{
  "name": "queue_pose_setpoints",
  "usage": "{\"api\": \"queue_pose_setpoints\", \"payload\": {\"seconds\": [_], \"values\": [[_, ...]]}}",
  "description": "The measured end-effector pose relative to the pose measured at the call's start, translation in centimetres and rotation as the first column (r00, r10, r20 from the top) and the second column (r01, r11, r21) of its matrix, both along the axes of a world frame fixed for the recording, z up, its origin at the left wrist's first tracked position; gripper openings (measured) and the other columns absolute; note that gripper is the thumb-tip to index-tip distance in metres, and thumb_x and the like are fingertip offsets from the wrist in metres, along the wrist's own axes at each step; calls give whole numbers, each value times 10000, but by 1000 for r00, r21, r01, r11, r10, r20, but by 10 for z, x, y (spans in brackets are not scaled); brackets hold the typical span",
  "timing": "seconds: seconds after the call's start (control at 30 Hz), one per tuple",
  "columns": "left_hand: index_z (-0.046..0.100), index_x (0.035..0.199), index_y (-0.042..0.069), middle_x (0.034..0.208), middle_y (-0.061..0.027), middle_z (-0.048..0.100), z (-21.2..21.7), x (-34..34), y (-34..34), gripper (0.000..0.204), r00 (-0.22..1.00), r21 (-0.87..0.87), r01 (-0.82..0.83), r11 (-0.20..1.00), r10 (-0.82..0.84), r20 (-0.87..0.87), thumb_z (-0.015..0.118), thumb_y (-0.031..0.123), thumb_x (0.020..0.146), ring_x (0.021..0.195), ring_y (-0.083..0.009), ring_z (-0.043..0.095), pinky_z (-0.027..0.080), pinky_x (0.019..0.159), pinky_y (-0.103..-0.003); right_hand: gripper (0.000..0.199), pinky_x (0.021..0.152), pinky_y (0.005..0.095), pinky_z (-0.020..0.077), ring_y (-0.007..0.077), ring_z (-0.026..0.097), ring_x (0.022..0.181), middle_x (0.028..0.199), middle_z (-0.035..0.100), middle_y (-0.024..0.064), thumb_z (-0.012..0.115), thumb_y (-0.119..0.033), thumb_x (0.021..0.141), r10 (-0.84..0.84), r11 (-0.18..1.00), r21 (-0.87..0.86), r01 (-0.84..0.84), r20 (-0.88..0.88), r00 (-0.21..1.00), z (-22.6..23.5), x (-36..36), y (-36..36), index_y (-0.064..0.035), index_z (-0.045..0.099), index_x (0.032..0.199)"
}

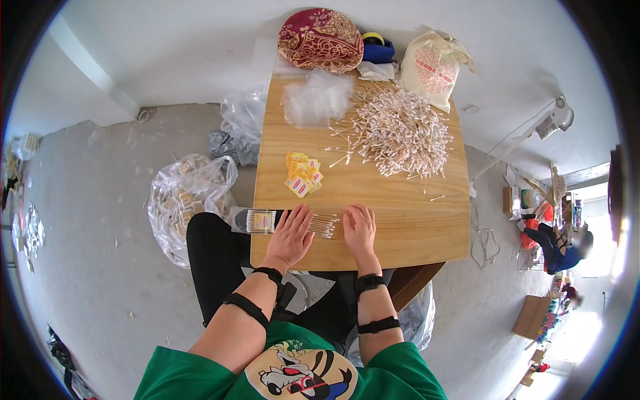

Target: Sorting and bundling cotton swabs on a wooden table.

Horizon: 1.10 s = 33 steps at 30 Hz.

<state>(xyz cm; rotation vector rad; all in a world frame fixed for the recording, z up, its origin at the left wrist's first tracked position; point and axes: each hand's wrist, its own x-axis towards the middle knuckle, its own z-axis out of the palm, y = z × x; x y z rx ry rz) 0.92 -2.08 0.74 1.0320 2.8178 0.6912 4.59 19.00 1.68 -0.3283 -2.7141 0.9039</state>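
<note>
Your left hand (291, 230) lies flat and open on a row of cotton swabs (323, 225) at the counter's (413, 227) near edge, right hand (360, 229) open just beside, gripping nothing. You appear to be evening the row; bagging next would call for a firm pinch.

You're over a wooden table (427, 227) on a grey concrete floor (100, 267), white walls (187, 47) behind. Clear plastic bags (190, 193) slump on the floor at your left. Bright daylight floods in at lower right, where cardboard boxes (531, 315) sit.
</note>
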Motion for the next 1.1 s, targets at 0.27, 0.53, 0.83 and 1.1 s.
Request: {"api": "queue_pose_setpoints", "payload": {"seconds": [0.27, 0.53, 0.83, 1.1], "values": [[316, 1504, 98, 1569, -98, 316, -3, 0, -1, 608, 999, -57, 27, 998, -26, 24, 492, 344, 976, 1471, -251, 252, 175, 1207, -433, 732, 1175, 533, 222, 379, 320, 1425, 1510, 367, 230, 616, -290, 875, 82, 935, 330, -132, 161, 984, 2, 33, -36, 37, 324, 1461], [259, 1532, 115, 1594, -116, 260, -10, 0, -1, 639, 998, -102, 50, 994, -54, -38, 453, 398, 994, 1486, -264, 212, 157, 1212, -433, 716, 1183, 531, 197, 333, 309, 1442, 1526, 364, 201, 607, -332, 884, 144, 906, 367, -211, 202, 969, -1, 29, -43, 15, 359, 1459], [254, 1529, 71, 1606, -128, 224, -13, -1, 0, 662, 999, -120, 41, 992, -45, -30, 435, 419, 996, 1492, -264, 194, 153, 1212, -437, 672, 1198, 515, 159, 300, 256, 1468, 1535, 364, 172, 572, -333, 879, 156, 876, 410, -254, 258, 954, -4, 18, -57, 6, 416, 1439], [286, 1523, 62, 1613, -134, 196, -11, -1, 1, 662, 999, -160, 39, 986, -44, -29, 426, 434, 995, 1496, -261, 179, 147, 1209, -457, 660, 1199, 514, 152, 305, 246, 1470, 1545, 341, 180, 538, -319, 897, 159, 893, 371, -254, 269, 950, 0, 17, -59, -15, 389, 1464]]}}
